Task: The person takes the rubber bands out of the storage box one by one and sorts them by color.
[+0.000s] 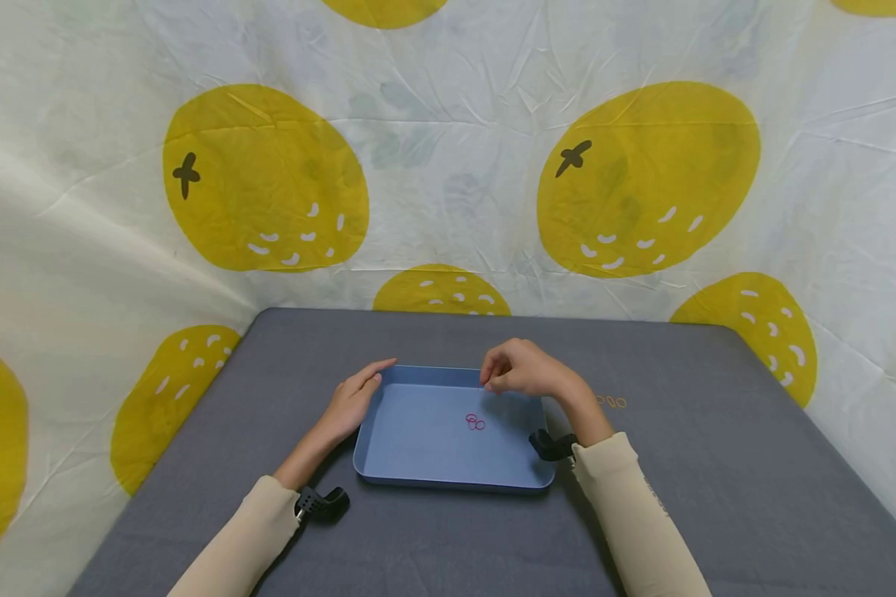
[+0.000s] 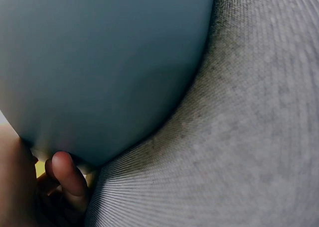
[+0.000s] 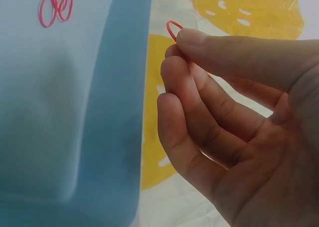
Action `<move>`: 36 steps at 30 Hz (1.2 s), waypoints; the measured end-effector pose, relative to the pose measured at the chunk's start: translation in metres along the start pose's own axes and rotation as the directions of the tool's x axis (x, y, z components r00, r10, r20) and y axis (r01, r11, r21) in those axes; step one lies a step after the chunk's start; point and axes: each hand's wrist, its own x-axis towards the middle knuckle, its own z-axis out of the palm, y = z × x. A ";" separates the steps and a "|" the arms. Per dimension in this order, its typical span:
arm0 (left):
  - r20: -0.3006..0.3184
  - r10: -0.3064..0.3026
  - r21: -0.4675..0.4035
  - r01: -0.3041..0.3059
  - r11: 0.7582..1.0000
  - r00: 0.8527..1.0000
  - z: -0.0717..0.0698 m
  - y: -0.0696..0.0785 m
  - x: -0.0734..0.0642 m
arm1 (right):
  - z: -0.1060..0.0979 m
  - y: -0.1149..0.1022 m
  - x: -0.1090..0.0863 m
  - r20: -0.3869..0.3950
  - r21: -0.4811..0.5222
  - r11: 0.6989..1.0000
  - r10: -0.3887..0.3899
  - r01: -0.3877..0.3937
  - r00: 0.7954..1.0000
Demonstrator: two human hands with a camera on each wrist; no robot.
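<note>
A shallow blue tray (image 1: 448, 473) lies on the grey cloth. My left hand (image 1: 353, 402) holds it by its far left corner, thumb along the rim and fingers outside the wall. In the left wrist view, bent fingertips (image 2: 70, 174) show against the tray's outer side (image 2: 114, 77). Over the tray's far right part, my right hand (image 1: 526, 369) pinches a small red rubber band (image 3: 173, 29) between thumb and forefinger; the other fingers are curled loosely. Several red rubber bands (image 1: 480, 425) lie in a small cluster on the tray floor.
A few orange rubber bands (image 1: 612, 402) lie on the grey tabletop (image 1: 717, 497) to the right of the tray, partly behind my right wrist. A white curtain with yellow fruit prints (image 1: 448, 191) hangs behind the table. Black straps with cameras (image 1: 324, 504) sit on both wrists.
</note>
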 end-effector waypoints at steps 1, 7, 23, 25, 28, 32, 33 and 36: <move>-0.002 0.000 0.000 0.000 1.000 1.000 0.000 0.000 0.000 | -0.001 0.000 -0.001 -0.001 0.001 1.000 -0.002 0.002 1.000; -0.005 0.006 0.005 -0.006 1.000 1.000 0.000 0.000 -0.001 | -0.007 -0.001 -0.007 -0.012 -0.022 1.000 -0.016 0.016 1.000; 0.006 0.011 -0.009 -0.011 1.000 1.000 -0.001 0.001 -0.001 | -0.029 0.010 -0.039 -0.078 -0.033 0.997 0.065 -0.067 0.995; 0.007 0.010 -0.006 -0.010 1.000 1.000 0.000 0.001 -0.001 | -0.031 0.014 -0.043 -0.082 -0.034 0.997 0.070 -0.073 0.994; 0.006 0.011 -0.001 -0.011 1.000 1.000 0.000 0.001 -0.001 | -0.035 0.020 -0.048 -0.082 -0.027 0.996 0.081 -0.083 0.993; 0.001 0.017 0.006 -0.017 1.000 1.000 0.000 0.000 0.000 | -0.039 0.026 -0.055 -0.080 -0.022 0.995 0.091 -0.093 0.993; 0.001 0.019 0.008 -0.019 1.000 1.000 0.000 -0.001 0.000 | -0.040 0.027 -0.057 -0.080 -0.022 0.995 0.092 -0.094 0.993; 0.002 0.018 0.003 -0.018 1.000 1.000 0.000 0.000 0.000 | -0.043 0.031 -0.062 -0.082 -0.025 0.996 0.086 -0.088 0.993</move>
